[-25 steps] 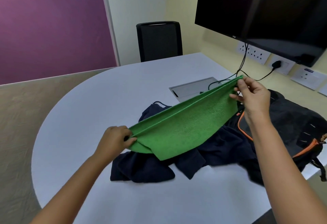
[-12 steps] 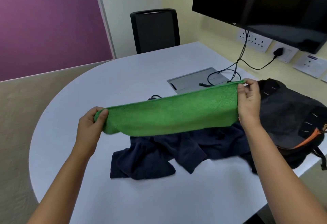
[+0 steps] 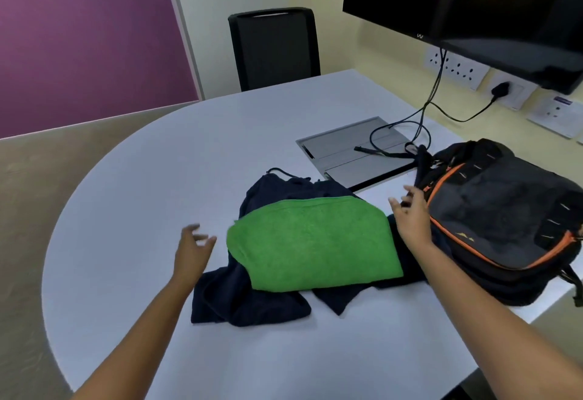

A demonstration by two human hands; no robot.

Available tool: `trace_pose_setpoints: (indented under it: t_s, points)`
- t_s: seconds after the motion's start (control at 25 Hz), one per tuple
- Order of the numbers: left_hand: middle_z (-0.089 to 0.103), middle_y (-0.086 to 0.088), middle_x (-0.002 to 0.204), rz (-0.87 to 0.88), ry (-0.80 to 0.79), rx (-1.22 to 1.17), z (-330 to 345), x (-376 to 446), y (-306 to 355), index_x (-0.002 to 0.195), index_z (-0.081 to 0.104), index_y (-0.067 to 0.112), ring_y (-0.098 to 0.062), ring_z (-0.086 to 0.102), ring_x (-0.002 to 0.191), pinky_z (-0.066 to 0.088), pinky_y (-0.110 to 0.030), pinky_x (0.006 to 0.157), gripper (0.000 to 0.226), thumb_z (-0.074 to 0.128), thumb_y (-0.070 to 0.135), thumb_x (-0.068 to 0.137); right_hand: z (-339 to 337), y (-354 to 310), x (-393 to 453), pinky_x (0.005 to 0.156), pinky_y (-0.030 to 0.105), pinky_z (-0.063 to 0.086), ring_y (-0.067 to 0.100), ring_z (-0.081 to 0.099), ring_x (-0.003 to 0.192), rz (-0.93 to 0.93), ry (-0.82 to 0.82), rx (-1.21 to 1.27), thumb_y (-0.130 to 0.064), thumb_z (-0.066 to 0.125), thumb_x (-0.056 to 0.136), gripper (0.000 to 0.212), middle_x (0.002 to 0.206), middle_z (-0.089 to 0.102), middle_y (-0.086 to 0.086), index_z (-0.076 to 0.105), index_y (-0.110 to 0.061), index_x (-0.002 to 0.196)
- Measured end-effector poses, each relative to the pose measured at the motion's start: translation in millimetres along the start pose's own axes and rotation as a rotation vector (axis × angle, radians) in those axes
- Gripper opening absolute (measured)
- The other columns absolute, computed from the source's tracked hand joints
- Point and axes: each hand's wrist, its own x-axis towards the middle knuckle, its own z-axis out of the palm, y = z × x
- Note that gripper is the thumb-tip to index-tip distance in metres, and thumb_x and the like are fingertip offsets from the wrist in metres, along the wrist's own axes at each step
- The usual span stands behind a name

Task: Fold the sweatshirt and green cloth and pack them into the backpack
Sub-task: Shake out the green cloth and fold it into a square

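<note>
At the far left a purple wall panel (image 3: pixel 85 33) stands behind the rounded end of the white table (image 3: pixel 132 178). Over the table's left part the left hand (image 3: pixel 191 253) hangs empty, its fingers (image 3: pixel 191 230) loosely spread and slightly curled, just beside the left edge of the green cloth (image 3: pixel 315 246) but not touching it. The green cloth lies folded into a flat, roughly rectangular pad, on top of the navy sweatshirt (image 3: pixel 252 298), which is crumpled and unfolded beneath it (a drawstring loop shows at its far edge), with dark fabric sticking out on the near, left and far sides of the cloth. Behind the table, near the middle, a black chair (image 3: pixel 273 47) is pushed against the far edge. Right of the cloth, the right hand (image 3: pixel 410 218) is also empty, fingers spread and somewhat blurred, hovering between the cloth's right edge and the backpack (image 3: pixel 504 226); whether the fingertips touch the bag cannot be told. Beyond this hand a grey cable box lid (image 3: pixel 356 150) is set into the tabletop, with black cables (image 3: pixel 422 125) running from it up to the wall sockets (image 3: pixel 457 68). The backpack, black with orange zip trim, lies flat at the table's right edge, its near side touching the sweatshirt. Above it a dark monitor (image 3: pixel 473 5) hangs on the wall.
</note>
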Motion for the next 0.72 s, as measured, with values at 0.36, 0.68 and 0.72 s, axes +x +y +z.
trace_pose_setpoints:
  t_s: [0.36,0.68,0.72]
  points:
    - [0.048,-0.004,0.068,0.100,0.064,0.097,59.0,-67.1,-55.2,0.091,0.054,0.017,-0.020,0.048,0.064,0.035,-0.026,0.055,0.012,0.064,0.015,0.085,3.6,82.2,-67.1,0.074,0.029,0.039,0.025,0.056,0.083,0.164,-0.025,-0.081,-0.025,0.059,0.090,0.024,0.099,0.060,0.019,0.063,-0.004,0.100]
    - [0.054,-0.001,0.074,-0.182,0.034,-0.208,63.6,-27.5,-17.9,0.084,0.056,0.009,-0.022,0.051,0.081,0.041,-0.033,0.075,0.014,0.058,0.022,0.090,2.2,21.7,-53.4,0.070,0.032,0.044,0.023,0.057,0.079,0.074,-0.044,0.116,-0.023,0.056,0.092,0.014,0.082,0.062,0.008,0.059,-0.010,0.089]
    - [0.054,-0.001,0.077,-0.160,0.042,-0.261,58.4,-26.6,-16.4,0.081,0.054,0.011,-0.022,0.051,0.082,0.042,-0.035,0.076,0.015,0.054,0.020,0.092,-1.6,14.2,-48.6,0.070,0.034,0.046,0.022,0.057,0.079,0.068,-0.016,0.183,-0.023,0.055,0.093,0.014,0.081,0.062,0.007,0.059,-0.010,0.090]
